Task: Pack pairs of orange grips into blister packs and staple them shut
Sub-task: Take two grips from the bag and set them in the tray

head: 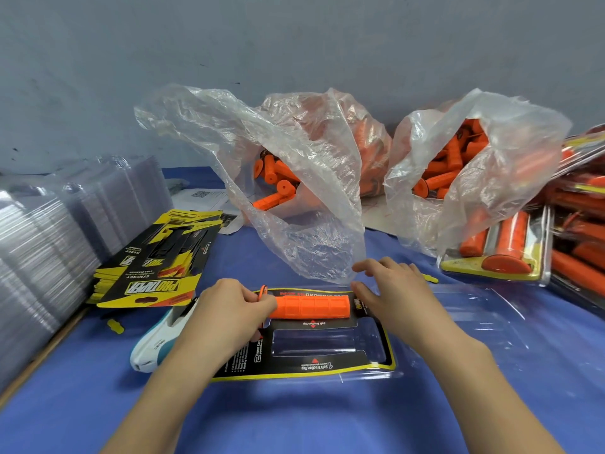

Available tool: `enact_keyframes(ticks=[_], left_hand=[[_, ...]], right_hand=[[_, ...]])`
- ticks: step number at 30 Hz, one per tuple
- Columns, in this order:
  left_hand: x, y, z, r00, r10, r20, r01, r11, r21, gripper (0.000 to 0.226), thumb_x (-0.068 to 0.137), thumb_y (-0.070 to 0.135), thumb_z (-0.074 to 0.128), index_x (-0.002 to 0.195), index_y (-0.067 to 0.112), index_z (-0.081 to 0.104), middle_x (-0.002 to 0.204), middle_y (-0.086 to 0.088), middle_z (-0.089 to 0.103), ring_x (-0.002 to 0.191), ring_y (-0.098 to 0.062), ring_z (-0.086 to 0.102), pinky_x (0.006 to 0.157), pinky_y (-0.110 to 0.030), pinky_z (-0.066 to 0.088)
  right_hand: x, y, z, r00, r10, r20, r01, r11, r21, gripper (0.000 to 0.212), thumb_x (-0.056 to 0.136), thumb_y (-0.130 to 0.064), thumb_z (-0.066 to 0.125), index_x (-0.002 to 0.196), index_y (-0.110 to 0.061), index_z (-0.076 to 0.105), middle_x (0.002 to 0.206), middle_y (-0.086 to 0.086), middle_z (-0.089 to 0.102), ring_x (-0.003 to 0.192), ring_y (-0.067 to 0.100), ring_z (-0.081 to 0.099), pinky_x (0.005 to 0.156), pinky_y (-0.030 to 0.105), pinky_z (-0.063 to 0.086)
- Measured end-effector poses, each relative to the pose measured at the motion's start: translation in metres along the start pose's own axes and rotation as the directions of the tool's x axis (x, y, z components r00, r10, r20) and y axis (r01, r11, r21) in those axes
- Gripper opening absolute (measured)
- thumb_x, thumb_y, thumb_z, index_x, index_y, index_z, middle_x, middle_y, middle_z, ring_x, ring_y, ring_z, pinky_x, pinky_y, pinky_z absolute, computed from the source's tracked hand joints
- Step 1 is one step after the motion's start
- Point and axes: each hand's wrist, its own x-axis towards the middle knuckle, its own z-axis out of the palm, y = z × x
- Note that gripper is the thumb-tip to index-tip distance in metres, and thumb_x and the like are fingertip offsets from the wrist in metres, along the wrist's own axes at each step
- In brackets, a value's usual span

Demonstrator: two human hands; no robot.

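Table (294,421), blue-covered, carries the whole station. At far left stands a large stock of empty clear blister shells (49,231), unused. At far right lies a pile of finished packs (510,253), each showing orange grips behind clear plastic; a good number appear complete, though staples cannot be made out. Two clear bags (294,178) at the rear hold many loose orange grips, so supply remains ample. A stack of yellow-and-black insert cards (154,263) sits left of centre.

Current unit: one open blister pack (327,358) with its card lies in front of the person. One orange grip (311,308) occupies the far cavity; the near cavity is empty. Left hand (229,309) has its grip closed on the flanged end of that orange piece, seating it. Right hand (389,290) rests at the other end, fingers spread wide, holding nothing.

Stapler (157,342), white and teal, lies just left of the pack, untouched.

Judgement: this pack is roughly half loaded; second piece, closing and stapling are outstanding.
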Motion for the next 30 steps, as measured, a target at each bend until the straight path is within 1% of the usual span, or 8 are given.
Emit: enact_keyframes(ticks=[5, 9, 12, 16, 21, 24, 27, 30], left_hand=[[0.001, -0.002, 0.002, 1.0, -0.016, 0.023, 0.016, 1.0, 0.018, 0.041, 0.086, 0.037, 0.058, 0.049, 0.019, 0.066, 0.046, 0.001, 0.065, 0.033, -0.001, 0.05, 0.055, -0.022, 0.041], [0.0, -0.004, 0.002, 0.999, -0.014, 0.045, 0.011, 0.998, 0.068, 0.04, 0.089, 0.039, 0.057, 0.055, 0.019, 0.067, 0.046, 0.003, 0.064, 0.033, 0.0, 0.049, 0.051, -0.021, 0.038], [-0.001, -0.003, 0.002, 1.0, 0.002, 0.014, -0.004, 0.995, 0.104, 0.044, 0.09, 0.043, 0.057, 0.054, 0.019, 0.066, 0.04, 0.007, 0.058, 0.033, -0.003, 0.048, 0.047, -0.02, 0.036], [-0.001, -0.003, 0.001, 1.0, 0.01, 0.028, -0.013, 0.993, 0.117, 0.044, 0.092, 0.048, 0.056, 0.06, 0.02, 0.067, 0.043, 0.004, 0.058, 0.046, -0.009, 0.055, 0.05, -0.023, 0.042], [-0.001, 0.001, -0.005, 0.998, 0.003, -0.064, 0.005, 0.993, 0.117, 0.043, 0.094, 0.052, 0.05, 0.066, 0.022, 0.062, 0.057, 0.004, 0.062, 0.057, -0.008, 0.058, 0.05, -0.024, 0.036], [0.0, 0.002, -0.01, 0.998, 0.017, -0.062, -0.01, 0.994, 0.108, 0.036, 0.097, 0.052, 0.046, 0.075, 0.025, 0.057, 0.067, 0.004, 0.064, 0.063, -0.01, 0.061, 0.053, -0.025, 0.038], [-0.001, 0.003, -0.012, 0.996, 0.047, -0.074, -0.04, 0.995, 0.089, 0.035, 0.098, 0.047, 0.046, 0.078, 0.022, 0.06, 0.069, 0.0, 0.065, 0.063, -0.015, 0.062, 0.058, -0.027, 0.043], [-0.003, 0.009, -0.017, 0.989, 0.08, -0.125, -0.072, 0.995, 0.068, 0.035, 0.099, 0.043, 0.046, 0.078, 0.019, 0.061, 0.066, 0.0, 0.062, 0.061, -0.013, 0.058, 0.052, -0.027, 0.036]], right_hand=[[-0.001, 0.001, 0.002, 0.999, 0.004, 0.053, -0.003, 1.0, -0.022, 0.033, 0.101, -0.046, 0.037, 0.131, -0.036, 0.048, 0.124, -0.008, 0.061, 0.119, 0.022, 0.05, 0.114, 0.048, 0.024], [-0.002, 0.001, 0.003, 0.996, 0.022, 0.081, -0.021, 1.0, -0.01, 0.037, 0.101, -0.047, 0.035, 0.135, -0.037, 0.045, 0.129, -0.006, 0.058, 0.125, 0.023, 0.046, 0.118, 0.05, 0.016], [-0.003, 0.001, 0.004, 0.993, 0.02, 0.114, -0.019, 1.0, -0.012, 0.038, 0.102, -0.047, 0.034, 0.136, -0.035, 0.044, 0.131, -0.006, 0.058, 0.128, 0.024, 0.044, 0.119, 0.051, 0.012], [-0.003, 0.0, 0.003, 0.992, 0.02, 0.125, -0.019, 1.0, -0.009, 0.037, 0.103, -0.045, 0.035, 0.137, -0.035, 0.044, 0.132, -0.006, 0.058, 0.129, 0.024, 0.044, 0.119, 0.051, 0.011], [-0.001, -0.002, 0.0, 0.996, 0.005, 0.087, -0.006, 1.0, 0.009, 0.036, 0.102, -0.044, 0.035, 0.135, -0.035, 0.046, 0.13, -0.007, 0.058, 0.124, 0.024, 0.046, 0.117, 0.049, 0.019], [0.001, -0.005, -0.003, 0.997, -0.002, 0.073, 0.001, 1.0, 0.017, 0.035, 0.102, -0.043, 0.035, 0.134, -0.035, 0.047, 0.129, -0.007, 0.059, 0.122, 0.025, 0.048, 0.115, 0.048, 0.022], [0.003, -0.01, -0.008, 0.997, -0.008, 0.076, 0.004, 0.999, 0.044, 0.035, 0.102, -0.042, 0.035, 0.135, -0.034, 0.047, 0.128, -0.006, 0.059, 0.121, 0.025, 0.048, 0.114, 0.047, 0.023], [0.007, -0.015, -0.015, 0.998, -0.024, 0.064, 0.019, 0.997, 0.076, 0.035, 0.103, -0.04, 0.036, 0.135, -0.031, 0.049, 0.127, -0.005, 0.06, 0.117, 0.024, 0.049, 0.11, 0.043, 0.029]])
